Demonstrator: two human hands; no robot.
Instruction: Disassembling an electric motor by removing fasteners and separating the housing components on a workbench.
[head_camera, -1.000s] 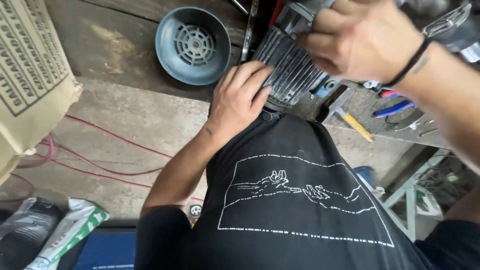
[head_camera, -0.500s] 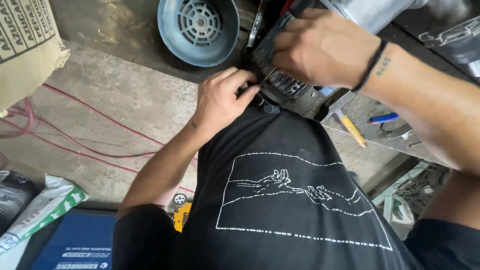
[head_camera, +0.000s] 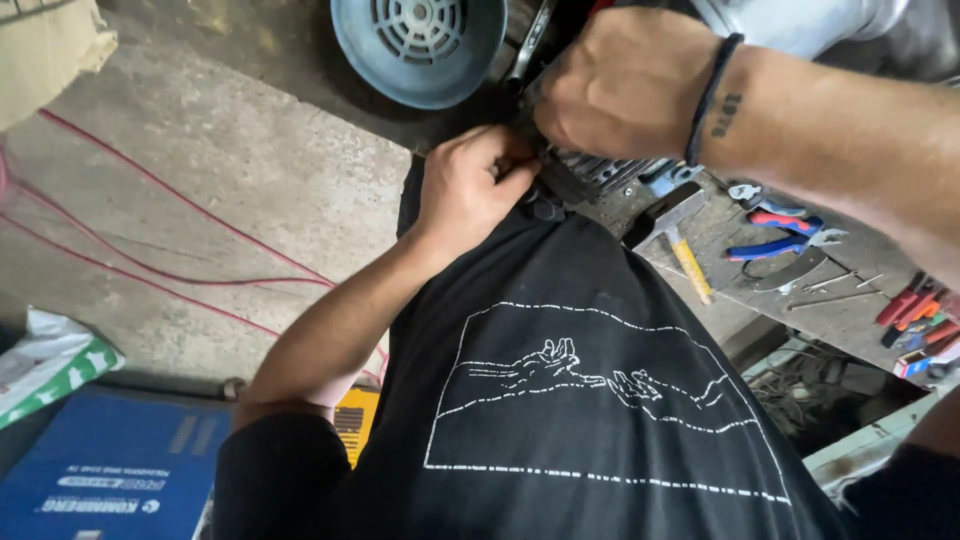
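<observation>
Nearest me, my black shirt (head_camera: 600, 420), a blue case (head_camera: 110, 480) at 8 o'clock. My left hand (head_camera: 470, 190), fingers curled tight, pinches the near edge of the finned motor (head_camera: 600, 170) at 12 o'clock. Right hand (head_camera: 625, 80) is fisted on top of it; can't tell what it's got. Bench (head_camera: 850, 320) at 3 o'clock: hammer (head_camera: 675, 235), pliers (head_camera: 775, 235), screwdrivers (head_camera: 910, 305). Farthest, a blue fan cover (head_camera: 415, 45), bowl-like, w/ nothing in it.
</observation>
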